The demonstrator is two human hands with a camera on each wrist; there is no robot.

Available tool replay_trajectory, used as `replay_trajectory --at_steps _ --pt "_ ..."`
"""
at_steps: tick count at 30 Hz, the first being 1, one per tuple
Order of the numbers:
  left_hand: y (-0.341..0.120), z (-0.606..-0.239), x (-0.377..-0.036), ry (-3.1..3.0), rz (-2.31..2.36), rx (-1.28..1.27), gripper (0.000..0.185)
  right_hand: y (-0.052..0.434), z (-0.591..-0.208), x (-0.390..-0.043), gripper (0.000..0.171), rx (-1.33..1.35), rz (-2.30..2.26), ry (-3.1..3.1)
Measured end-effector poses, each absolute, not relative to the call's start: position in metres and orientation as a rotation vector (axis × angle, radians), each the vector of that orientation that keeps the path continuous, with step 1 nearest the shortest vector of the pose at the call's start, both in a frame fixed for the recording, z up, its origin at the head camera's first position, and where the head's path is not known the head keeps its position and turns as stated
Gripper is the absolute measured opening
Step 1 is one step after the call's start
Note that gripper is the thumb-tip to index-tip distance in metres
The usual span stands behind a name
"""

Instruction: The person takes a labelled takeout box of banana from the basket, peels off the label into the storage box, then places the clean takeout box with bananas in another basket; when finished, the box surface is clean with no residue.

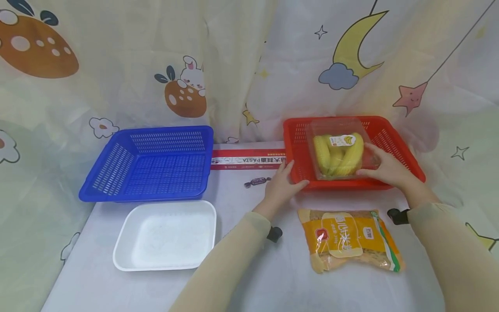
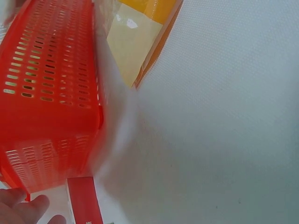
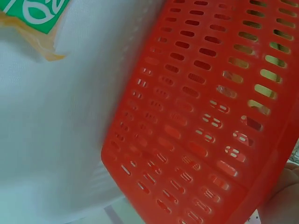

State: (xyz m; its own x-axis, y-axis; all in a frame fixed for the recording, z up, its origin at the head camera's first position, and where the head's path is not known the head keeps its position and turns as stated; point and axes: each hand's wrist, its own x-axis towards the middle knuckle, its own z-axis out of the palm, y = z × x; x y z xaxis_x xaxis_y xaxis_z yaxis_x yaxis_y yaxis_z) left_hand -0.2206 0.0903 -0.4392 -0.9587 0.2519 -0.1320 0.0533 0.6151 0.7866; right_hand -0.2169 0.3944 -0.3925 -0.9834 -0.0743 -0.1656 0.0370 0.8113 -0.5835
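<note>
Bananas [image 1: 338, 152] in a clear box sit in the red basket [image 1: 393, 138], right hand [image 1: 383, 167] curled on its right end, left hand [image 1: 281, 187] flat against the basket's left corner.

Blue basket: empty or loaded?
Empty. The head view shows the blue basket with its slotted floor bare; the banana box sits in the red basket instead.
</note>
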Motion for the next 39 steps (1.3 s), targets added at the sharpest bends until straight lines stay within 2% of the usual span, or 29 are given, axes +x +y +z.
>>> replay_trajectory --at_steps 11,18,33,39 --pt "0.09 -0.44 -0.22 2.613 1.262 0.268 0.081 0.394 -0.386 -0.215 0.101 -0.002 -0.994 2.899" --pt "0.087 -0.428 -0.221 2.612 1.291 0.272 0.08 0.393 -0.378 -0.213 0.097 -0.022 -1.087 2.92" --pt "0.073 -0.359 -0.272 2.401 1.571 0.456 0.078 0.373 -0.352 -0.203 0.089 -0.023 -1.186 2.953" --pt "0.071 -0.345 -0.289 2.268 1.6 0.451 0.087 0.363 -0.344 -0.198 0.087 -0.031 -1.238 2.915"
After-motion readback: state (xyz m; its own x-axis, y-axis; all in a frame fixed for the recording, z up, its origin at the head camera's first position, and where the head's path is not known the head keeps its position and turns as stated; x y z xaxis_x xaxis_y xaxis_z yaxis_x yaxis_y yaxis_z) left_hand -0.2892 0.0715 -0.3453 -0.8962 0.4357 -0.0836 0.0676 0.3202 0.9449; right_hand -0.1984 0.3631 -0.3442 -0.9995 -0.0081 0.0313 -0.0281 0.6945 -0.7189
